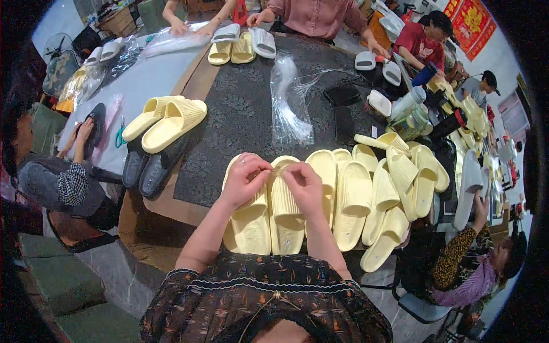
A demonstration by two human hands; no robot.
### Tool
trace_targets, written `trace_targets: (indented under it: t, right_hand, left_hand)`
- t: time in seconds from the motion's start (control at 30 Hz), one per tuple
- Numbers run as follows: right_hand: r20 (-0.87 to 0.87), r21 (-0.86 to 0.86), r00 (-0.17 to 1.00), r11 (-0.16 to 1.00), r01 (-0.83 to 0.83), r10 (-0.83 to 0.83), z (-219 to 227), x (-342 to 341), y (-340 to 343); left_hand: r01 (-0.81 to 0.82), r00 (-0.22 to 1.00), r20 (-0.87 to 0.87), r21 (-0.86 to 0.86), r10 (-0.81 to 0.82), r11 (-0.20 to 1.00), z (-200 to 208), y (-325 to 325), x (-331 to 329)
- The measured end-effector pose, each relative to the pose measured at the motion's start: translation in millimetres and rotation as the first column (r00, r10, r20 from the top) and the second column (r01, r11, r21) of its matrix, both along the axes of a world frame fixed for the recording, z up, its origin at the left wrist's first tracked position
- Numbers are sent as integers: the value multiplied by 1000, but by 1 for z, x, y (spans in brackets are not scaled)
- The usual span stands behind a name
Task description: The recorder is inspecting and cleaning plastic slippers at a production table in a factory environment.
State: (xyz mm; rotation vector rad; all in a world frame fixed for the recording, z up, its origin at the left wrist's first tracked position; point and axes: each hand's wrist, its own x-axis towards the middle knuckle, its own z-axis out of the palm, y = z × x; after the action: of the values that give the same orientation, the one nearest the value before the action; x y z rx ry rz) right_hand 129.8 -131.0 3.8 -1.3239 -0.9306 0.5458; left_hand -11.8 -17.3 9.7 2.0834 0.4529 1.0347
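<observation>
Hands [245, 182] [306, 186], two, over two yellow slippers [287, 207], one yellow pair [173, 127] farther left

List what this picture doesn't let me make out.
Head view, all three:
Anything pinched between the left hand and right hand: too small to tell.
Strap of the near row's leftmost yellow slipper: partly covered by the left hand.
Head of the pink-shirted person: cut off by upper edge.

There they were, left hand [247, 179] and right hand [306, 186], fingers [294, 170] bunched and nearly meeting over a pale yellow slipper [287, 235]! More yellow slippers [353, 191] crowded rightward; clear plastic bags [289, 97] lay beyond on the dark worktop [229, 126].
</observation>
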Motion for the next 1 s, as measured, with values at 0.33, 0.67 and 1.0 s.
trace_targets:
  t: [0.33, 0.67, 1.0]
  right_hand:
    - [-165, 13, 986, 1000, -2, 4, -7, 4, -2]
    - [-248, -9, 969, 1000, -17, 14, 4, 3, -5]
    - [-225, 11, 974, 1000, -13, 15, -2, 4, -5]
  left_hand:
    - [26, 1000, 11, -7, -26, 1000, 0, 0, 0]
    - [2, 1000, 20, -13, -2, 1000, -2, 0, 0]
    - [6, 1000, 5, -9, -6, 1000, 1, -1, 1]
